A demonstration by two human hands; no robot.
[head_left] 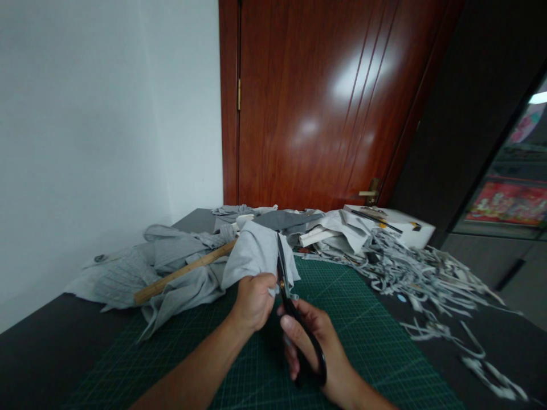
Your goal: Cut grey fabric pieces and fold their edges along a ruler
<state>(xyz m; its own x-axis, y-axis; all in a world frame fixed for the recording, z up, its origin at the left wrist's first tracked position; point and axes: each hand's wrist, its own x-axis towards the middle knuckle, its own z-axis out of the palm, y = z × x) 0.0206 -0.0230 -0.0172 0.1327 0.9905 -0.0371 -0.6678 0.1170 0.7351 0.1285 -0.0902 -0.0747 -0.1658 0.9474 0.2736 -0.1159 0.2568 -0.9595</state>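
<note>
Left of your green cutting mat [354,319], beyond a bare stretch of dark tabletop [34,347], a pale wall [85,142] rises, and a heap of rumpled grey garments [171,247] spreads over the mat's far left edge, with a flat wooden strip [183,273] lying slantwise across it. Just right of the heap, above the middle of the mat, your left hand [255,302] is closed, its thumb and curled fingers pinching the lower edge of a light grey piece of fabric [254,250] that is bunched up and drapes beyond your knuckles. Touching that fabric on its right side are the black-handled scissors [282,283], blades pointing away from you and upward; how far apart the blades stand, you cannot tell from here. Your right hand [314,336], also over the mat, grips the scissors by their handles, thumb on top and fingers curled beneath. Behind the mat's far edge lie folded dark grey cloth [286,220] and crumpled off-white fabric [342,230], and past them stands a glossy reddish-brown wooden door [299,114] with a metal lever handle [370,193]. At the mat's far right, a white box [412,230] has a slim black stick-like item [378,221] on top. In front of the box, a tangle of narrow grey fabric strips [410,273] trails along the mat's right side, with a glass-fronted cabinet [508,188] beyond.
</note>
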